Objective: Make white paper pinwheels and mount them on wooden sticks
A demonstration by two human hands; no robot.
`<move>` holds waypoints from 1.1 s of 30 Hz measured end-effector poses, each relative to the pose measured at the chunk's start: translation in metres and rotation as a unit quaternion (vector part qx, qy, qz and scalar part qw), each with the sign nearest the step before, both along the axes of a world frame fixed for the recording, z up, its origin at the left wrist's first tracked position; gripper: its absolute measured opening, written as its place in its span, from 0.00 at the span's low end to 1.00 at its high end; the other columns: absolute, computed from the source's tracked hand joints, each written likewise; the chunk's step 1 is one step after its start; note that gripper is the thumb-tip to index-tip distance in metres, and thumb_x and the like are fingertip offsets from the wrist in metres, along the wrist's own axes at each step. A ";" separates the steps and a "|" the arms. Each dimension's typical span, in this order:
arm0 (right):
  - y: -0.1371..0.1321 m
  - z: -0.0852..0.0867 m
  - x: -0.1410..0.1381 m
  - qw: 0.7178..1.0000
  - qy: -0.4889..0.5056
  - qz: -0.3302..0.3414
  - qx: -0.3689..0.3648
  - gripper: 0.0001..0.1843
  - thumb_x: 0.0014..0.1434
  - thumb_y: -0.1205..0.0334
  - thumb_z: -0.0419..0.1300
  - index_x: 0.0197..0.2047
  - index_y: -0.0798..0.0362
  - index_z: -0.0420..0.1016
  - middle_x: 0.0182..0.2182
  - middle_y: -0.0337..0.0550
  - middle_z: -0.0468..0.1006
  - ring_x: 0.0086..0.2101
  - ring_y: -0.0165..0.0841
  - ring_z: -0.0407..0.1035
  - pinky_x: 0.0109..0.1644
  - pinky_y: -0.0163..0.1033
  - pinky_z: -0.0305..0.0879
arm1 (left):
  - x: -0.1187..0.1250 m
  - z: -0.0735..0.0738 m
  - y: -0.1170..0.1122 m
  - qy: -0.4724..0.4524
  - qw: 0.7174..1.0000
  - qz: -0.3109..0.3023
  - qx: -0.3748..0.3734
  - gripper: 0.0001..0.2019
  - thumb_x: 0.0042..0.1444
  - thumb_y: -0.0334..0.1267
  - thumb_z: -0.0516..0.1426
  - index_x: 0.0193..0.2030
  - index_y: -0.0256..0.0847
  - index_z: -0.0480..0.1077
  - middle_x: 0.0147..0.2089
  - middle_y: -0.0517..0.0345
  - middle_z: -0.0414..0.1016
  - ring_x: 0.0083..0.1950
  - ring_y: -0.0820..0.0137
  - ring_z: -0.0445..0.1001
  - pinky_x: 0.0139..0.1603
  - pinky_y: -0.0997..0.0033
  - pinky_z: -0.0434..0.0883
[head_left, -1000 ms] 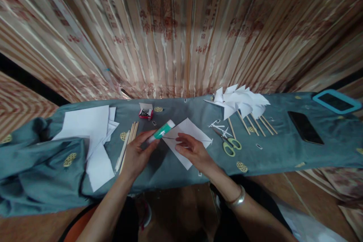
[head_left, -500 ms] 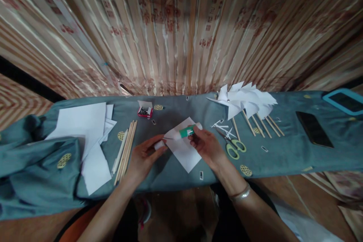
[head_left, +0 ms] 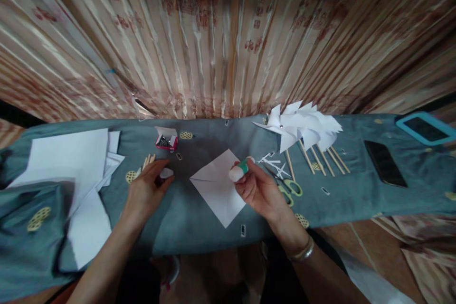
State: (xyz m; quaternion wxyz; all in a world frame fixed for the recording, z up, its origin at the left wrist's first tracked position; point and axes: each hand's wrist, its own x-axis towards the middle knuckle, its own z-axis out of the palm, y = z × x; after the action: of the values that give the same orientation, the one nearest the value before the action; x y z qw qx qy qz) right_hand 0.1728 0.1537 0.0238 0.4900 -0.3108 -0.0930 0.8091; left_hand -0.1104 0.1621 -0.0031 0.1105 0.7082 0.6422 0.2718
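A green and white glue stick (head_left: 238,170) is gripped in my right hand (head_left: 261,192), its white end tilted down to the left over a square sheet of white paper (head_left: 217,194). The paper lies cornerwise on the cloth, with a cut line running in from its left corner. My left hand (head_left: 146,192) is closed on a small white cap (head_left: 166,173), left of the paper and over the wooden sticks (head_left: 149,159), hiding most of them.
At the left lie white paper sheets (head_left: 71,152). An open red box of metal pins (head_left: 166,140) stands further back. Paper pinwheels (head_left: 302,126), paper strips (head_left: 272,164), green-handled scissors (head_left: 292,187), a dark phone (head_left: 384,164) and a blue-framed tablet (head_left: 427,128) lie to the right.
My left hand has moved left with the cap, away from the paper. The glue stick in my right hand has turned its white end downward. The view has shifted slightly right.
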 end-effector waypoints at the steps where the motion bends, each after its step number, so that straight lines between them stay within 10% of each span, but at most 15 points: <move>1: 0.000 0.002 0.000 1.000 0.005 0.000 -0.003 0.08 0.54 0.59 0.67 0.33 0.53 0.74 0.28 0.34 0.78 0.23 0.20 0.66 0.25 0.24 0.65 | 0.000 0.001 0.000 0.005 1.000 -0.001 0.000 0.17 0.56 0.44 0.55 0.51 0.41 0.71 0.54 0.50 0.76 0.52 0.56 0.76 0.52 0.57 0.73; 11: -0.005 0.004 0.008 0.994 -0.104 0.007 0.045 0.09 0.53 0.61 0.59 0.37 0.53 0.77 0.35 0.42 0.81 0.25 0.25 0.67 0.29 0.31 0.68 | 0.019 0.026 -0.013 0.050 0.993 0.010 0.106 0.16 0.61 0.40 0.55 0.55 0.43 0.69 0.58 0.52 0.71 0.54 0.55 0.73 0.54 0.53 0.73; 18: -0.004 0.013 0.010 0.982 -0.166 -0.050 0.071 0.09 0.53 0.54 0.63 0.33 0.51 0.75 0.30 0.39 0.80 0.30 0.28 0.73 0.34 0.32 0.70 | 0.082 0.017 -0.045 -0.004 0.972 -0.211 0.106 0.15 0.62 0.28 0.50 0.52 0.42 0.71 0.53 0.48 0.74 0.53 0.61 0.71 0.52 0.57 0.74; 24: -0.006 0.018 0.019 0.923 -0.338 -0.116 0.144 0.06 0.51 0.60 0.65 0.34 0.52 0.76 0.33 0.39 0.81 0.26 0.26 0.69 0.29 0.31 0.63 | 0.105 -0.001 -0.059 0.053 0.965 -0.246 0.077 0.18 0.63 0.40 0.54 0.58 0.39 0.68 0.66 0.37 0.61 0.69 0.48 0.55 0.61 0.42 0.64; 33: -0.010 0.006 0.007 0.826 -0.516 -0.026 0.225 0.10 0.55 0.55 0.65 0.37 0.52 0.76 0.31 0.38 0.79 0.29 0.29 0.71 0.33 0.34 0.66 | 0.106 -0.012 -0.060 0.079 0.967 -0.239 0.040 0.19 0.63 0.44 0.54 0.59 0.43 0.68 0.69 0.40 0.58 0.72 0.47 0.51 0.65 0.38 0.56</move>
State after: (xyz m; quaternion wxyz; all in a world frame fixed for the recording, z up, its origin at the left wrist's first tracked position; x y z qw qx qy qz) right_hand 0.1801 0.1439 0.0298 0.4480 -0.5665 -0.5035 0.4743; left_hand -0.0042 0.1023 -0.0150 0.0933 0.8643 0.4492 0.2063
